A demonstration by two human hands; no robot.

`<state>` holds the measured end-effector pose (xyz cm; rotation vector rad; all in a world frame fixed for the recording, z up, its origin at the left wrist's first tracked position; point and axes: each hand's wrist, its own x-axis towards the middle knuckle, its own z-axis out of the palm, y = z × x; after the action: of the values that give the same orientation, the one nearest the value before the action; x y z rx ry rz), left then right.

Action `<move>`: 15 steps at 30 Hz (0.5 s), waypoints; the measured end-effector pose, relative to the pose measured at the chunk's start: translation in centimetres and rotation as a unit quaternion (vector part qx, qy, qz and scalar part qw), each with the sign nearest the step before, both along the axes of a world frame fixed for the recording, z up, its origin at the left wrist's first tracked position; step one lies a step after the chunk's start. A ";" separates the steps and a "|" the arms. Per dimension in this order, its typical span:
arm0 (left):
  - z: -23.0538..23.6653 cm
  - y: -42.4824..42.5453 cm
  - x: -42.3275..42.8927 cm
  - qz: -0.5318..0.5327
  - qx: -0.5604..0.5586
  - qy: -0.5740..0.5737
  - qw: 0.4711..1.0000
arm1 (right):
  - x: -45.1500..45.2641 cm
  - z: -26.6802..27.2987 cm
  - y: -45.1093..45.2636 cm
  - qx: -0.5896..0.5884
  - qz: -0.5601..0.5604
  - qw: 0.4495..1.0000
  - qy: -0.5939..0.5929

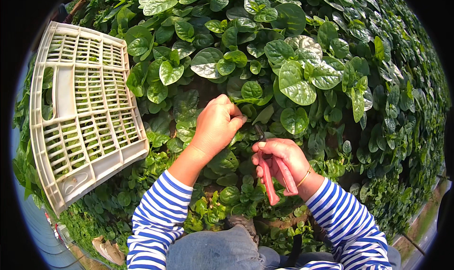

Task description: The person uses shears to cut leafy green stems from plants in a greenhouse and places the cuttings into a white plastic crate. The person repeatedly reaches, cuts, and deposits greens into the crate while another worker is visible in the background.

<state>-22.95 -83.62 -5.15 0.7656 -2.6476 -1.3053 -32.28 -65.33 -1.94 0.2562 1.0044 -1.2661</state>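
Note:
My right hand (283, 156) grips pruning shears (271, 181) by their red handles, which spread apart below the palm. The short dark blades point up into the foliage, close to the left fingertips. My left hand (220, 123) is bent into a pinch, thumb against the curled fingers, at the edge of a dense stand of Malabar spinach (296, 82). Whether a stem is between those fingertips is hidden. A small leaf (264, 114) lies just right of the thumb. Broad glossy green leaves surround both hands.
On the left, a white slatted plastic crate (64, 92) rests tilted on the plants, leaves showing through its slats. A beige glove or cloth (108, 250) lies at lower left. My jeans-clad knee (212, 250) and shoe (243, 224) are below the hands.

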 end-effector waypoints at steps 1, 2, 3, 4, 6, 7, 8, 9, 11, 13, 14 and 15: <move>0.5 0.0 0.2 -0.005 -0.007 0.013 1.000 | 0.2 -0.1 0.3 0.011 -0.006 1.000 0.005; 1.1 -0.4 0.5 0.015 0.069 0.015 0.997 | 0.3 0.0 0.7 0.012 -0.013 1.000 0.004; 1.9 -1.0 1.3 0.022 0.124 0.015 0.992 | 0.5 0.1 1.1 0.013 -0.020 1.000 0.004; 2.7 -1.6 1.8 0.055 0.195 0.068 0.977 | 0.6 0.3 1.6 -0.010 -0.018 1.000 0.014; 4.2 -3.1 2.8 0.117 0.311 0.138 0.933 | 0.7 0.8 2.3 -0.028 -0.021 0.999 0.012; 4.8 -3.6 3.1 0.146 0.358 0.157 0.909 | 0.7 1.0 2.5 -0.023 -0.034 0.999 0.001; 5.0 -3.7 2.9 0.177 0.318 0.154 0.919 | 0.7 1.1 2.5 -0.043 -0.031 0.999 0.001; 5.3 -3.6 2.8 0.136 0.252 0.183 0.940 | 0.6 1.2 2.4 -0.047 -0.022 0.999 0.000; 4.8 -2.6 1.3 0.094 0.068 0.225 0.968 | 0.5 0.9 1.8 -0.054 -0.007 0.999 0.003; 4.3 -0.5 0.2 0.060 0.122 0.146 0.980 | 0.3 0.3 1.3 -0.086 -0.004 0.996 0.001; 3.5 0.0 -1.0 0.002 -0.002 0.117 0.993 | 0.2 -0.2 1.2 -0.082 -0.030 0.996 -0.001; 2.7 0.6 -2.1 -0.027 -0.081 0.138 0.987 | 0.1 -0.6 1.3 -0.083 -0.052 0.995 -0.006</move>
<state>-25.07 -83.00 -2.41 0.4563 -2.5257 -1.1001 -32.22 -64.07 -2.49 0.1882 0.8798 -1.4326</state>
